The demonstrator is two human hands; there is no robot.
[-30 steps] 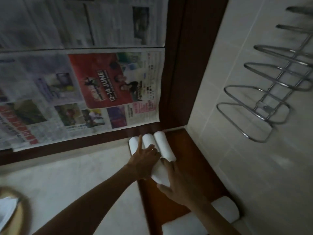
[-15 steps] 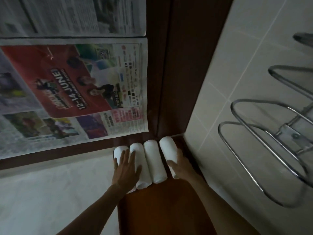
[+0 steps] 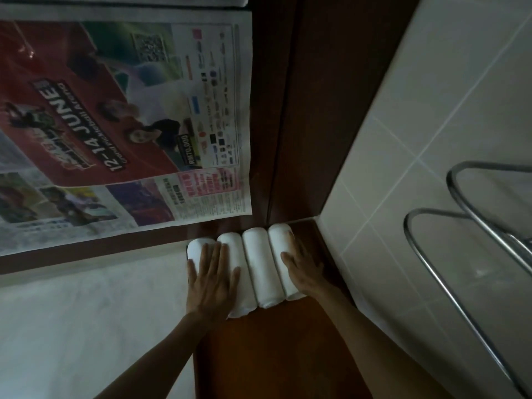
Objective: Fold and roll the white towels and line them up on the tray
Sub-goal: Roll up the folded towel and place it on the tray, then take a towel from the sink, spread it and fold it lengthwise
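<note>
Both grips, left hand (image 3: 211,279) and right hand (image 3: 305,270), press flat on four rolled towels (image 3: 263,269) on tray (image 3: 276,355).

The newspaper (image 3: 123,125) on the wall is showing "12–14 JUNE" in big white letters (on a red ad), and "RM70,000" nearby.
</note>
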